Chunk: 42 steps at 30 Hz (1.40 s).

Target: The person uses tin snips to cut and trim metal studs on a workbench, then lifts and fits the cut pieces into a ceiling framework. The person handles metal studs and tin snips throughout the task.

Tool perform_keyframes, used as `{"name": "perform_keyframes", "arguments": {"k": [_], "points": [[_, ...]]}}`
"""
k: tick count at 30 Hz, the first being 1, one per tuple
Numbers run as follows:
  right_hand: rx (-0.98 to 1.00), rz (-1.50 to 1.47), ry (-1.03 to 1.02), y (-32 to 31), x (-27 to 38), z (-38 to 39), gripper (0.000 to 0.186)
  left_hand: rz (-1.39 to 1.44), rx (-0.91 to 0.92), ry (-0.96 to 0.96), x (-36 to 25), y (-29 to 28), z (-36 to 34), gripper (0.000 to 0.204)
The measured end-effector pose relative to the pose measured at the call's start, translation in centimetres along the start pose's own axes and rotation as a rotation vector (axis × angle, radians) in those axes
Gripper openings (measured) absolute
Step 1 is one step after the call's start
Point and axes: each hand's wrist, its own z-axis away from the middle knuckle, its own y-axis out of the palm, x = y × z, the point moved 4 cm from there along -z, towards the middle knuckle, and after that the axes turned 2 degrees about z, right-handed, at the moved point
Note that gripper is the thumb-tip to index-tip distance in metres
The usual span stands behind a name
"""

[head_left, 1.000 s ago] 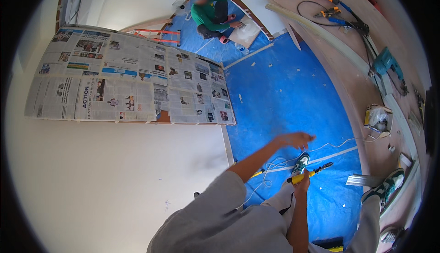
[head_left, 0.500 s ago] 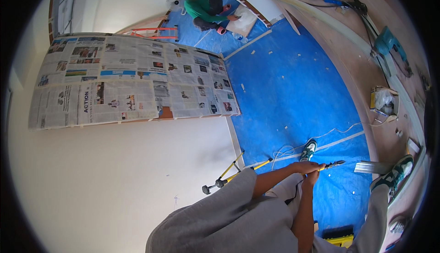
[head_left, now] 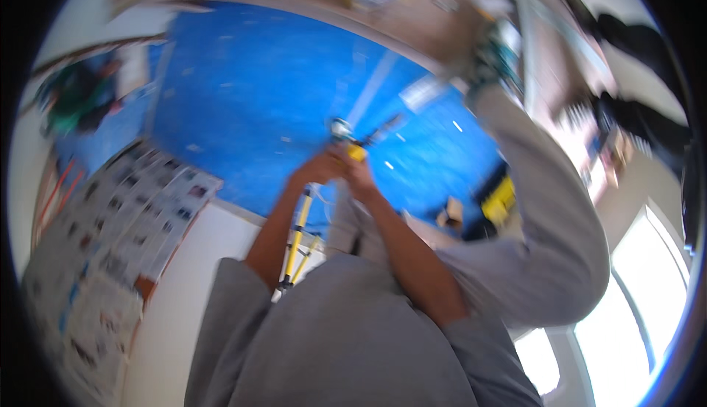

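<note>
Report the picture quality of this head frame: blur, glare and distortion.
Head view: motion blur smears the whole frame, worst toward the top edge; both hands, left and right, are soft around a small yellow-and-black device on a yellow tripod; bright windows at lower right are blown out white; fisheye bends the blue floor sheet edges.

Both bare forearms up from the lower edge out of grey short sleeves, converging toward the middle of the view. Left hand (head_left: 318, 169) raised, wrist bent inward, fingers curled closed. Right hand (head_left: 359, 173) just beside it, touching or nearly so, fingers likewise closed, forearm running straight and steep up from the elbow. Motion blur over both hands; individual fingertips impossible to make out.
</note>
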Motion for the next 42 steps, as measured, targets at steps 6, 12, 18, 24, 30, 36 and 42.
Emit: {"name": "perform_keyframes", "arguments": {"k": [6,12,18,24,30,36,42], "points": [[-0.232,-0.206,0.097,4.7,8.5,0.9,0.034,-0.133,-0.017,-0.474,-8.2,-1.6,-2.6,0.078],[-0.298,-0.329,0.036,6.7,11.5,-0.5,0.026,-0.124,0.043,-0.410,-11.3,-5.1,-4.0,0.089],[-0.320,-0.340,0.102,6.9,11.0,-1.1,0.036,-0.089,0.063,-0.489,-11.2,-5.6,-3.9,0.085],[-0.317,-0.214,0.040,6.6,10.7,-0.9,0.031,-0.119,0.056,-0.499,-11.6,-5.3,-3.7,0.085],[-0.339,-0.404,0.109,6.8,10.5,-1.5,0.039,-0.174,0.047,-0.489,-11.5,-5.7,-4.1,0.092],[-0.312,-0.248,0.088,7.4,10.9,-0.9,0.041,-0.116,0.031,-0.453,-11.3,-5.5,-3.0,0.083],[-0.380,-0.392,0.085,6.9,11.3,-1.4,0.043,-0.299,0.026,-0.376,-11.3,-5.7,-4.1,0.084]]}}
